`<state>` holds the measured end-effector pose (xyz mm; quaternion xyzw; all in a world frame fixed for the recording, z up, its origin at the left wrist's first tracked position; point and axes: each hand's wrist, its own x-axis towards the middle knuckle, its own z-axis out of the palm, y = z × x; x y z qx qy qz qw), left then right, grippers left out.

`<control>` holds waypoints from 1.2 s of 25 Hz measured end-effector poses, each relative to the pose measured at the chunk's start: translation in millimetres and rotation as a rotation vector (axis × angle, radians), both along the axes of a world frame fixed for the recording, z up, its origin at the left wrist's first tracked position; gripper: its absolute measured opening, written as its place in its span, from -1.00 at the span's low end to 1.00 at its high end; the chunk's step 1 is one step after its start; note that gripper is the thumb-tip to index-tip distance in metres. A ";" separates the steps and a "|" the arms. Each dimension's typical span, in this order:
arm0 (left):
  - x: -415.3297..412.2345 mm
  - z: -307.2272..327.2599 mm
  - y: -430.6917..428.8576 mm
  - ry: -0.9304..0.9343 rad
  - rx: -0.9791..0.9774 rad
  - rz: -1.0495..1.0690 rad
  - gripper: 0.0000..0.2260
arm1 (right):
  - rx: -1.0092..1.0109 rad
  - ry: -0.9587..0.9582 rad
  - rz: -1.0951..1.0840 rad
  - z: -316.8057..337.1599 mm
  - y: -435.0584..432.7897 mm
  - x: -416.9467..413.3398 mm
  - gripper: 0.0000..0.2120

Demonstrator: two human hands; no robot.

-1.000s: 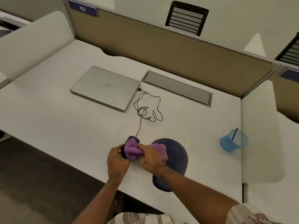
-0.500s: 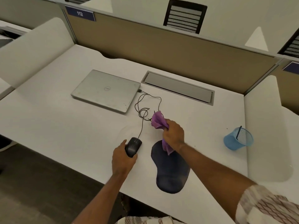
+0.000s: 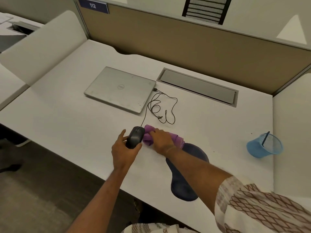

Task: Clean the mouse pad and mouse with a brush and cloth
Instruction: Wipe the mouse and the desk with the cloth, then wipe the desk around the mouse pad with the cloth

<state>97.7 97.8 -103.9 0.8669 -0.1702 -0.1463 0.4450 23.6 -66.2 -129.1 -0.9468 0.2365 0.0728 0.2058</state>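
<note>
Our left hand [image 3: 125, 151] grips the mouse [image 3: 135, 139]; our right hand [image 3: 162, 140] holds the cloth [image 3: 149, 137] bunched against its side, the mouse pad [image 3: 188, 172] just behind.

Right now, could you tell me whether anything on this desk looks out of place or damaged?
Nothing looks spilled or damaged. The mouse cable lies in a tangled coil beside the closed laptop. The mouse is off the mouse pad, gripped by the left hand while the right hand holds the purple cloth against it.
</note>
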 end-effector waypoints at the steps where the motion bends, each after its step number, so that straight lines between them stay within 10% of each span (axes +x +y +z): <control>1: 3.1 0.1 1.2 0.007 -0.001 0.006 -0.18 | -0.003 0.024 0.026 -1.7 8.3 0.4 -0.71; 25: 5.2 -55.1 27.4 0.041 0.202 -0.203 -0.13 | 0.228 0.018 0.445 -15.3 113.5 -121.5 -0.78; 30: -10.8 -48.5 34.2 -0.409 0.243 -0.378 -0.27 | 0.100 -0.040 0.530 -46.9 139.0 -174.6 -0.60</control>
